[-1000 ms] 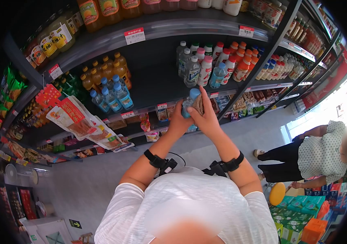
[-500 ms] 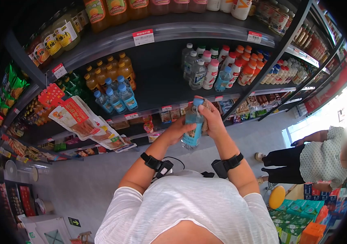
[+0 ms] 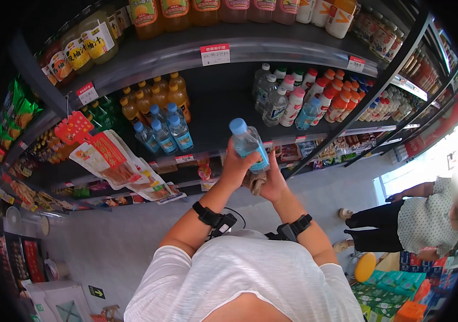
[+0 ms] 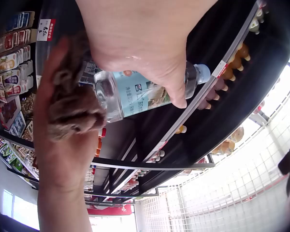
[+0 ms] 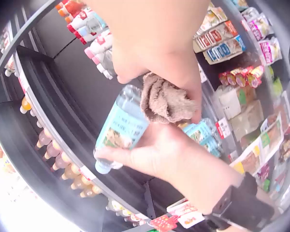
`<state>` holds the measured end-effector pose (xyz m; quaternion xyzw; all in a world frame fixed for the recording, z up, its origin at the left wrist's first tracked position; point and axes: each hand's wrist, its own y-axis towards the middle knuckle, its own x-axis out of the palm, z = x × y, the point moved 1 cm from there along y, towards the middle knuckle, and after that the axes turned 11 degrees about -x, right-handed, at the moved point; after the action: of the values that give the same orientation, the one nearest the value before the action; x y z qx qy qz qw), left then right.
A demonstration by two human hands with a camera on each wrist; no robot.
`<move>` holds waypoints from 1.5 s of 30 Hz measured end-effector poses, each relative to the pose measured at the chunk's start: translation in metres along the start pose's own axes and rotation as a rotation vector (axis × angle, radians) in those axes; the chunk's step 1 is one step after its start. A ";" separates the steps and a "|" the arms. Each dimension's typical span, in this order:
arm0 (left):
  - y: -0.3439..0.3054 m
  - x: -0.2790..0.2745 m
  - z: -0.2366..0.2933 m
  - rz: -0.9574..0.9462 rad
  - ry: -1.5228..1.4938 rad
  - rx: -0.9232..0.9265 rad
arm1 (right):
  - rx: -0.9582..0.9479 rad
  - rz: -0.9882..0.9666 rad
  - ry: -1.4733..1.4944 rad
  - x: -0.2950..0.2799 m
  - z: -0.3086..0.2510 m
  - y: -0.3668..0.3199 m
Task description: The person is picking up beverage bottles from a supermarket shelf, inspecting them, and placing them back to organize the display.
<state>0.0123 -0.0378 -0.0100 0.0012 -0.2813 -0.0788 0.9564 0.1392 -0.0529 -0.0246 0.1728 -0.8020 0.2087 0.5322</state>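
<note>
The left hand has its grip wrapped around a blue-capped water bottle, fingers curled over the pale blue label. The bottle is in the air in front of the middle shelf, tilted, with its cap pointing up towards the shelving. The right hand has its grip closed on a bunched brown cloth, which lies against the bottle's lower end.

The room is a small shop. Dark shelving rises in tiers in front of the person. Orange juice bottles and more blue-capped bottles stand on the left part of the middle shelf, and pink- and orange-capped bottles on the right. A red and white price tag sits on the edge of the shelf above. Snack packets hang lower left. The floor is pale grey. Another person bends near green cartons at the right, where daylight comes in.
</note>
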 end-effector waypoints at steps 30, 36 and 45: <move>0.019 -0.051 -0.005 -0.135 0.663 0.091 | -0.216 0.088 0.097 -0.007 0.019 0.059; 0.015 -0.048 -0.009 -0.088 0.841 0.217 | -0.213 0.091 0.113 -0.012 0.017 0.069; 0.038 -0.043 0.015 -0.048 0.418 0.058 | -0.128 0.144 -0.122 0.004 -0.011 0.074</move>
<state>-0.0262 0.0074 -0.0186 0.0516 -0.0791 -0.0915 0.9913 0.1090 0.0160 -0.0279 0.0925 -0.8551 0.1838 0.4759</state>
